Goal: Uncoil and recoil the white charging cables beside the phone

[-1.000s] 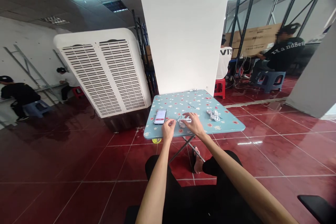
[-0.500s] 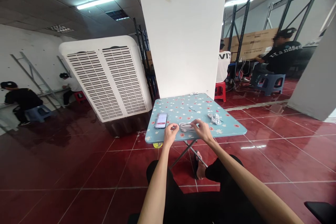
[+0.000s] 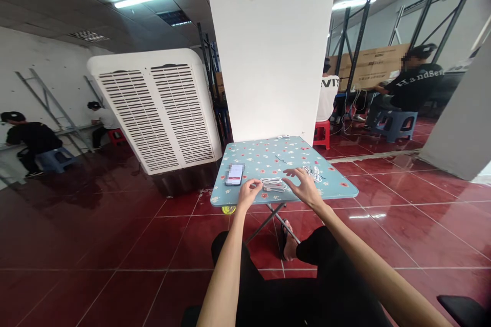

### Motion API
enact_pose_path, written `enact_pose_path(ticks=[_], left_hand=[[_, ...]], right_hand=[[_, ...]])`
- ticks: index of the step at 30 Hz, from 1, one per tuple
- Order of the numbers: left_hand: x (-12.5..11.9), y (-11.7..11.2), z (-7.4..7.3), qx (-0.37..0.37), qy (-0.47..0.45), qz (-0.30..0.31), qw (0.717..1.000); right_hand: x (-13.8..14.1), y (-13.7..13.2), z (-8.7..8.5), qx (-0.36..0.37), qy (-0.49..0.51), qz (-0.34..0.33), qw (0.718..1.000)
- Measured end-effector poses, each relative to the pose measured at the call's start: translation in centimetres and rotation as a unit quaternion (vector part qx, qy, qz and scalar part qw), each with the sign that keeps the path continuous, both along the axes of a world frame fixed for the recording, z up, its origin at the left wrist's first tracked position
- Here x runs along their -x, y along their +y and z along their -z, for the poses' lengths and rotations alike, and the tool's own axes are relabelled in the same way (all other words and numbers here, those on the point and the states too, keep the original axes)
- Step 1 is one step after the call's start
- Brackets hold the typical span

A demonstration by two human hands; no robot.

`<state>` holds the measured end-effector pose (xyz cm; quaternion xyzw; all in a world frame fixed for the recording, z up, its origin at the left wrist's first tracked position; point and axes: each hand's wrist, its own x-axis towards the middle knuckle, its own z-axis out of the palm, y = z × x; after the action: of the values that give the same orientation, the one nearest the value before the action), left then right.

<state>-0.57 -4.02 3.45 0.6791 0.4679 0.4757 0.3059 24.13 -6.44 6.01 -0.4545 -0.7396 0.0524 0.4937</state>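
Note:
A white cable [image 3: 273, 184], folded into a long flat bundle, lies near the front edge of the small flowered table [image 3: 253, 150]. My left hand [image 3: 249, 191] pinches the bundle's left end between thumb and fingers. Just off its right end, my right hand [image 3: 303, 185] is open, with thumb and fingers apart and nothing between them. Behind that hand sits a second coiled white cable [image 3: 315, 173], partly covered by my fingers. A phone [image 3: 235, 174] with a lit screen rests left of my left hand.
A thin dark tie [image 3: 281, 159] and a small white item [image 3: 283, 137] lie farther back on the table. The white pillar [image 3: 272, 51] rises behind it. A large air cooler [image 3: 161, 112] stands at the left. People sit on stools at both sides.
My right hand has let go of the cable bundle's right end, spread its fingers and moved slightly right. My left hand keeps its pinch at the left end.

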Motion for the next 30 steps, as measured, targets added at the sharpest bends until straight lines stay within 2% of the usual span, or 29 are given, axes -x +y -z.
enact_pose_path(ticks=[5,12,16,23,26,30], left_hand=[[0.0,-0.2,-0.2,0.007,-0.001,0.004,1.000],[-0.1,0.0,0.2,-0.009,-0.015,0.019,1.000],[-0.2,-0.2,0.0,-0.003,-0.017,0.011,1.000],[-0.3,-0.7,-0.3,0.006,-0.009,0.015,1.000],[-0.5,-0.8,-0.2,0.011,0.010,0.012,1.000],[-0.6,-1.0,-0.1,0.000,0.018,0.009,1.000]], right_hand=[[1.6,0.4,-0.1,0.006,-0.090,-0.054,0.994],[1.9,0.9,0.6,0.003,-0.160,-0.026,0.987],[1.4,1.3,1.5,0.014,-0.145,-0.006,0.989],[-0.2,4.1,3.3,0.059,-0.028,0.072,0.995],[-0.6,6.1,3.2,0.095,-0.020,0.113,0.989],[-0.3,9.0,2.4,0.170,-0.060,0.175,0.968]])
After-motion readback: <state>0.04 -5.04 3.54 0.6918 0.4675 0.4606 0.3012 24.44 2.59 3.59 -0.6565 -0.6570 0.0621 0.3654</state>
